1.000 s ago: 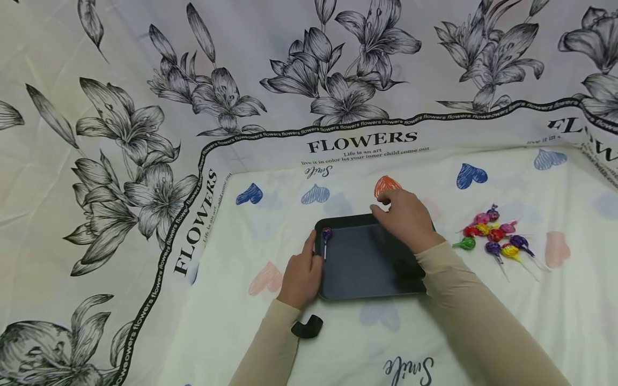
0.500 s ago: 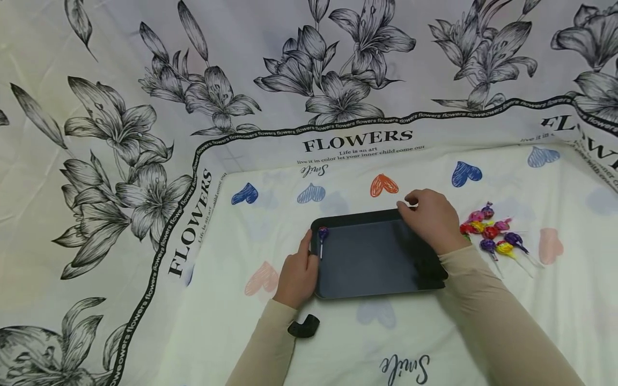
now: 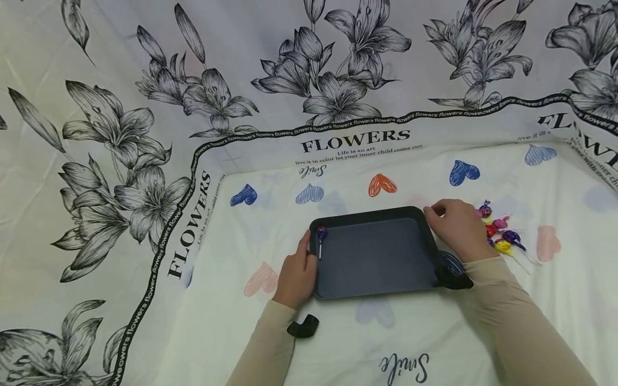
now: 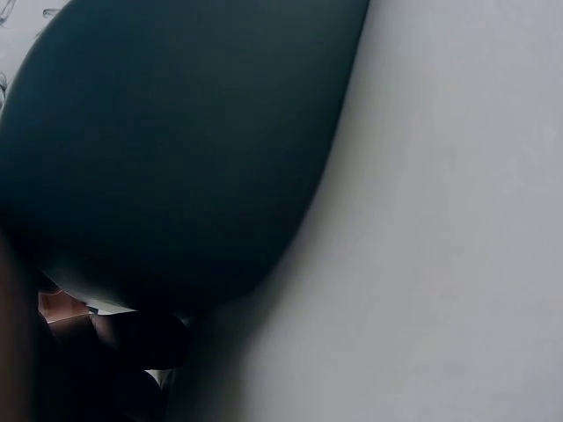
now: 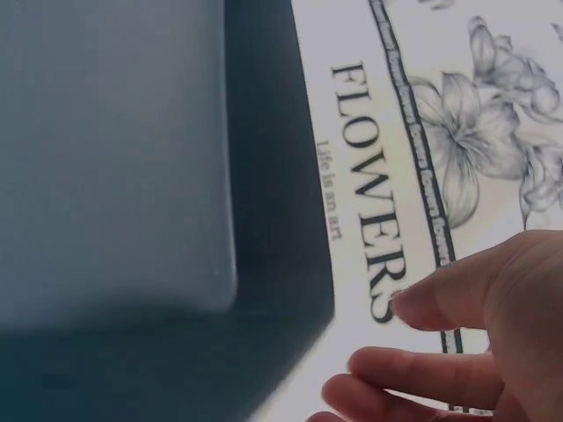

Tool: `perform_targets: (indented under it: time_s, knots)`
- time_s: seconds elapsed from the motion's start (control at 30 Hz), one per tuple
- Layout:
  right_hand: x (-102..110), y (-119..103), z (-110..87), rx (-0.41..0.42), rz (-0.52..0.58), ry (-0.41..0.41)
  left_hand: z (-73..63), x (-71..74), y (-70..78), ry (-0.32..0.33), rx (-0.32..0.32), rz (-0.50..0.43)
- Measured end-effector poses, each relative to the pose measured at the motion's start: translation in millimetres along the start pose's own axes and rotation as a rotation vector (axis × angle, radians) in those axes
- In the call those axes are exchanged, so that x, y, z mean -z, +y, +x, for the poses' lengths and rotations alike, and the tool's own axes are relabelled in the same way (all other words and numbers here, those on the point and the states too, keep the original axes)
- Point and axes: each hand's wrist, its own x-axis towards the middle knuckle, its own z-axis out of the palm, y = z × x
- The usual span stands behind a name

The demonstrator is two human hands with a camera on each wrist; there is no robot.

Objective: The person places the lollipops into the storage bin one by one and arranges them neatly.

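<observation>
The tray (image 3: 376, 252) is rectangular and shallow, with rounded corners, a flat slate-grey floor and a darker raised rim; its finish appears matte. It lies on the printed cloth (image 3: 338, 343), well back from the cloth's bordered far edge. One lollipop (image 3: 321, 234) lies inside the tray at the far left corner: purple wrapper with a reddish patch, head toward the far edge, white stick parallel to the left edge.

The left hand (image 3: 294, 279) touches the tray's left edge; whether its fingers curl beneath the rim cannot be told. The right hand (image 3: 456, 228) is beside the far right corner, thumb and fingers separated, holding nothing; contact with the rim cannot be confirmed in the head view. The hands are well apart. Beyond the right edge, partly hidden by the right hand, is a lollipop cluster (image 3: 512, 237) in purple, pink, red and yellow wrappers.
</observation>
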Motion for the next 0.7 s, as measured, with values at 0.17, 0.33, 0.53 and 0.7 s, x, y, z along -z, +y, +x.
perform_targets:
  time_s: [0.17,0.33,0.53,0.7]
  knots:
    - [8.1,9.6,-0.5,-0.034,-0.042,-0.056,-0.6,-1.5,-1.9,-0.007,0.023,-0.007]
    - [15.6,17.4,-3.7,-0.036,-0.08,-0.092,-0.5,-2.3,-2.2,-0.007,0.025,-0.009]
    - [21.7,27.7,-10.5,-0.031,-0.115,-0.168,-0.5,-2.2,-1.2,-0.001,0.012,-0.013]
    - [19.8,32.8,-15.9,-0.04,-0.122,-0.16,-0.2,0.7,-1.7,-0.002,0.015,-0.018]
